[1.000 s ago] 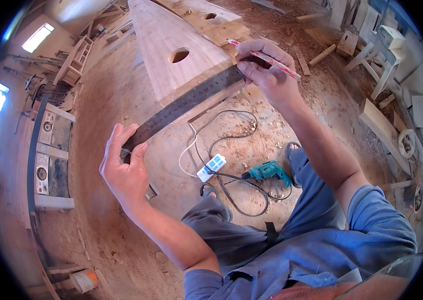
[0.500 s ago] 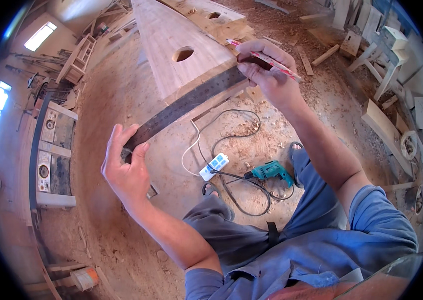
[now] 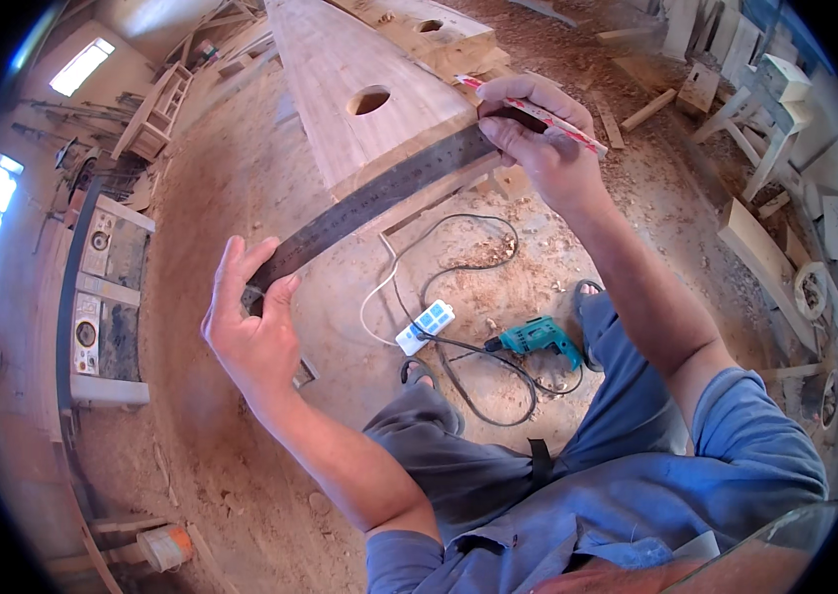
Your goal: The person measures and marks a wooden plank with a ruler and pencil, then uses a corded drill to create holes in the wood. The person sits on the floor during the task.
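A dark, flat steel ruler [image 3: 374, 203] spans the space between my hands, across the near end of a pale wooden board [image 3: 340, 64]. My left hand [image 3: 255, 317] pinches the ruler's lower left end between thumb and fingers. At the upper right end, my right hand [image 3: 542, 134] grips the ruler close to the board's near corner. Tucked across the fingers of that same hand is a red and white pencil [image 3: 538, 117]. An oval hole [image 3: 369, 100] goes through the board.
On the floor below lie a teal power drill [image 3: 538, 340], a white and blue power strip [image 3: 426, 328] and a looped black cable [image 3: 478, 406]. Wood offcuts [image 3: 770, 267] and a wooden stand [image 3: 780, 119] are at right. A white bucket [image 3: 165, 547] sits at lower left.
The view has shifted slightly, so the board appears a little lower and further right. Both hands keep their hold on the ruler, and the pencil stays in my right hand.
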Motion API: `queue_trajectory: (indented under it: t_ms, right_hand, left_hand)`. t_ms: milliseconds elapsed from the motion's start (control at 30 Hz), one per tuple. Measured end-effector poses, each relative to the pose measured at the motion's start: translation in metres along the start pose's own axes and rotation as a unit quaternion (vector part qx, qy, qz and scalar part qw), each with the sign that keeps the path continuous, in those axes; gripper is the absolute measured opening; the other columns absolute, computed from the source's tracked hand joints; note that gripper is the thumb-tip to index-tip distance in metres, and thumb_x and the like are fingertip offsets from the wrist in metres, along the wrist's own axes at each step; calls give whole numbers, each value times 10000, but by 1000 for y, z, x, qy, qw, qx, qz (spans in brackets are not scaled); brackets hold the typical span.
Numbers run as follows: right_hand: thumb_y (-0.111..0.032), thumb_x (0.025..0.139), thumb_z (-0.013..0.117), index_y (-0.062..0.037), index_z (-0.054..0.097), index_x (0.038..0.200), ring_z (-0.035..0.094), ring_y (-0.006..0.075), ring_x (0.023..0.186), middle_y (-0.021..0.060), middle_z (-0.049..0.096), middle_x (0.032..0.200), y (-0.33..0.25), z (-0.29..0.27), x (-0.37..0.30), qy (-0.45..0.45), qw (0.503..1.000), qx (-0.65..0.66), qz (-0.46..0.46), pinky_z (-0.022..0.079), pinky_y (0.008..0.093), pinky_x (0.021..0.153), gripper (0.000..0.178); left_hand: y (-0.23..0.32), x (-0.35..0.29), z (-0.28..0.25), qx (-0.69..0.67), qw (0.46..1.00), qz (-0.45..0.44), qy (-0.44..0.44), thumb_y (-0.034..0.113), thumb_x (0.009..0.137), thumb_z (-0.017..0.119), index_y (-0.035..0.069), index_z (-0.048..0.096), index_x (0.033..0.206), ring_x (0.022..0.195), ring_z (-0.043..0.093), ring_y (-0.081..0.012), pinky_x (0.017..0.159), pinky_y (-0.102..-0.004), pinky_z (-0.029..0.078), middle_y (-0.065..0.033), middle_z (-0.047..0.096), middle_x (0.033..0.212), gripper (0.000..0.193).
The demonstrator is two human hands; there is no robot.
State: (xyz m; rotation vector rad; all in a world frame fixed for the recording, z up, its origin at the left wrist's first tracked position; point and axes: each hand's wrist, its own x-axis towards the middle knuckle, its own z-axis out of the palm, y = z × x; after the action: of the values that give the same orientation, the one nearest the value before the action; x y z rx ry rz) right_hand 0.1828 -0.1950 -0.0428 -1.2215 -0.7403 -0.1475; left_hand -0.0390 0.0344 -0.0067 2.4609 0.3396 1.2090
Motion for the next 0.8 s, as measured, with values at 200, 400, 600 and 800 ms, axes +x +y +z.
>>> queue_trajectory:
  t_ms: [200, 400, 600, 800]
  right_hand:
    - [13, 906, 709, -50, 719, 1119, 603, 46, 757, 20, 702, 944, -2, 1, 1, 9, 1000, 17, 10, 494, 205, 603, 222]
    - [33, 889, 712, -45, 726, 1112, 613, 64, 741, 38, 711, 950, -5, 4, 0, 18, 999, 4, 32, 494, 209, 586, 237]
    - [47, 888, 709, -33, 721, 1114, 604, 69, 708, 44, 709, 941, -4, 4, 2, 20, 999, 19, 43, 482, 215, 573, 240]
    - [43, 899, 703, -13, 710, 1114, 587, 62, 685, 47, 694, 917, -3, 4, 1, 18, 997, 43, 59, 466, 213, 563, 222]
  left_hand:
    - [1, 1, 0, -36, 998, -51, -4, -33, 735, 803, 69, 767, 1116, 1239, 652, -318, 1033, -385, 518, -210, 681, 1314, 396]
    - [1, 2, -4, -42, 997, -55, -20, -35, 732, 803, 58, 764, 1118, 1229, 659, -313, 1029, -383, 520, -203, 680, 1319, 399]
    - [2, 3, -6, -48, 997, -57, -31, -46, 738, 794, 47, 759, 1127, 1237, 653, -298, 1045, -374, 502, -182, 680, 1329, 401]
    - [3, 2, -6, -26, 998, -54, -37, -51, 742, 785, 69, 732, 1190, 1181, 663, -304, 1012, -384, 507, -137, 713, 1264, 466]
